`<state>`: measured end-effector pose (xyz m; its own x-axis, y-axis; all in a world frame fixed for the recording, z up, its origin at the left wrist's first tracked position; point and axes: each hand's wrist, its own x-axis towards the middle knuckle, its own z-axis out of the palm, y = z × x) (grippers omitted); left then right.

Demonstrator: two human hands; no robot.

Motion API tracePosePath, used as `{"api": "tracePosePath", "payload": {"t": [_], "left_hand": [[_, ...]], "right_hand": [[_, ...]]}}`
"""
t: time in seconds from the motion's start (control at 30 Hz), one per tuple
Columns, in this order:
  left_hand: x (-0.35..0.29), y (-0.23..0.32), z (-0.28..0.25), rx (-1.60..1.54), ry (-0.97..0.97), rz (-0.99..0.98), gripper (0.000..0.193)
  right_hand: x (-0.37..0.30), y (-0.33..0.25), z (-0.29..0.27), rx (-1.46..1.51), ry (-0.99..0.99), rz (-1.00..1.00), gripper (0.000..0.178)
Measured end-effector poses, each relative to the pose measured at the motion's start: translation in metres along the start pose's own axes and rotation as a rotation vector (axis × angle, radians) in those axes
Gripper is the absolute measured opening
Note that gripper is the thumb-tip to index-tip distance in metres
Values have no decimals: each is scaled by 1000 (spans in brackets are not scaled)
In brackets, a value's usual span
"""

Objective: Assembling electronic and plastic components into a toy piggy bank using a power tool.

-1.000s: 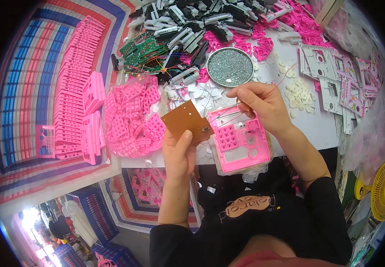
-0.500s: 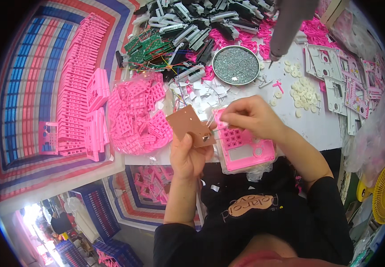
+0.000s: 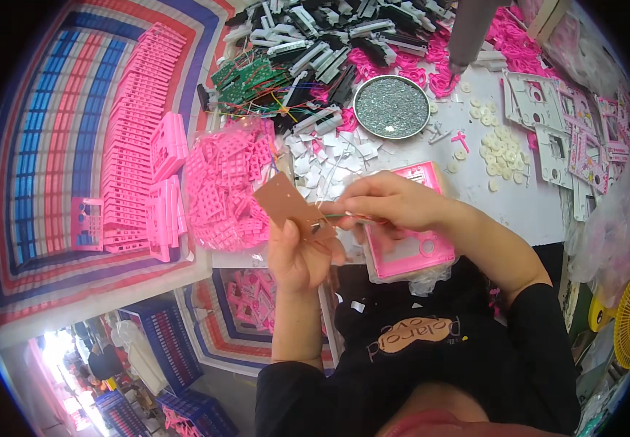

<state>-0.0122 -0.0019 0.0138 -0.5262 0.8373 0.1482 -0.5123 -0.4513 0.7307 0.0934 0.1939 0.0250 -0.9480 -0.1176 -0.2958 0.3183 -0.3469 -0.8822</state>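
Note:
Upright in my left hand [image 3: 300,255] is a brown circuit board [image 3: 282,200], gripped along its lower edge between thumb and fingers. My right hand [image 3: 387,204] is beside the board with its fingers pinched on thin wires [image 3: 338,215], one of them green, that run to the board. Beneath the right hand lies a pink plastic casing [image 3: 442,255] with a rectangular window and a round hole. The hand hides the middle of the casing, where the button pad is. A clear plastic bag [image 3: 424,280] sticks out under its near edge.
A dish of small screws [image 3: 391,107] stands behind my hands, with a powered screwdriver [image 3: 468,36] hanging beside it. To the left are bagged pink button pads [image 3: 231,182] and a row of pink casings [image 3: 136,138]. White discs [image 3: 502,151] lie right; green boards [image 3: 249,80] lie far left.
My right hand has moved left and down from the casing's far end to the board's wires. The left hand still holds the board, and the whole view has shifted slightly.

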Motion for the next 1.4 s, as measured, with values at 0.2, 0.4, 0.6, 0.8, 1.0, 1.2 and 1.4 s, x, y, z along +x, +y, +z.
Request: {"api": "tracePosePath", "payload": {"t": [0.2,0.4,0.6,0.8,1.0,1.2,1.4], "left_hand": [[-4,-4,-11,80,-42,58,52],[5,-25,22,-10,98,86,58],[-2,-15,16,172,8,45,53],[-30,-8,27,485,-63,-164,40],[-44,-17,35,617,-227,-342,26],[-37,-21,60,609,-323,-400,22],[-50,-25,47,830,-372,-334,24]], "right_hand": [[-59,-14,-11,-3,134,-157,33],[-65,-12,-5,81,92,-264,35],[-106,-13,-10,7,84,-137,32],[-216,3,-45,-63,426,262,25],[-247,14,-32,-1239,792,-127,53],[-163,32,-7,-1194,185,-505,56],[-151,1,-12,-1120,176,-383,59]]}}
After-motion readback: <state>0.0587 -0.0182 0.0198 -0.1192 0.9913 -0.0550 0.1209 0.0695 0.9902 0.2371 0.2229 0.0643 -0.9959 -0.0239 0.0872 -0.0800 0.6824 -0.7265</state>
